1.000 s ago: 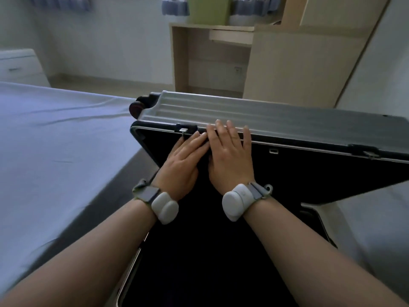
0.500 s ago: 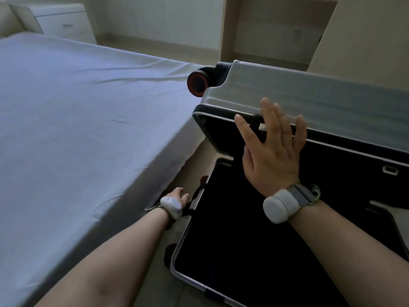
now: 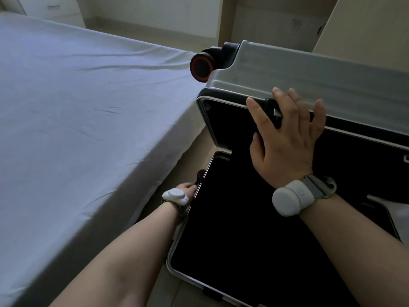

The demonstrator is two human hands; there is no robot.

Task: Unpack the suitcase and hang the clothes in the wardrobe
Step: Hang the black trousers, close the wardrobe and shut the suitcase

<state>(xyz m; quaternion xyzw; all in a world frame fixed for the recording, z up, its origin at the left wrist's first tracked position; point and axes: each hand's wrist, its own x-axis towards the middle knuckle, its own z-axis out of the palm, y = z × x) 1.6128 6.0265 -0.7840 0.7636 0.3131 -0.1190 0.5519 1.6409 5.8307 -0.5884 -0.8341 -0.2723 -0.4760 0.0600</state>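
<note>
Head view: the suitcase [image 3: 243, 240] is seen lying open on the floor [image 3: 168, 291], just beside the bed [image 3: 77, 107], which is covered with a pale sheet. Its lid [image 3: 321, 76], a grey ribbed shell, is raised and tilted away, with a black and red wheel [image 3: 201, 66] at its upper left corner. Both halves are lined in black, and the inside is too dark for any contents to be told.

The right hand [image 3: 285, 147] is laid against the lid's near rim, with the fingers [image 3: 257, 114] straight and spread; nothing is gripped. A small latch [image 3: 273, 107] on the rim is partly covered by them. A grey band with a white pod [image 3: 294, 199] is worn on the right wrist.

The left hand [image 3: 187, 188] is lowered to the left edge of the bottom half, near a dark wheel [image 3: 201, 173]. It is largely hidden behind a white wrist pod [image 3: 176, 197], so whether its fingers are curled or straight cannot be told.

A pale wooden panel [image 3: 365, 25] is seen behind the lid.
</note>
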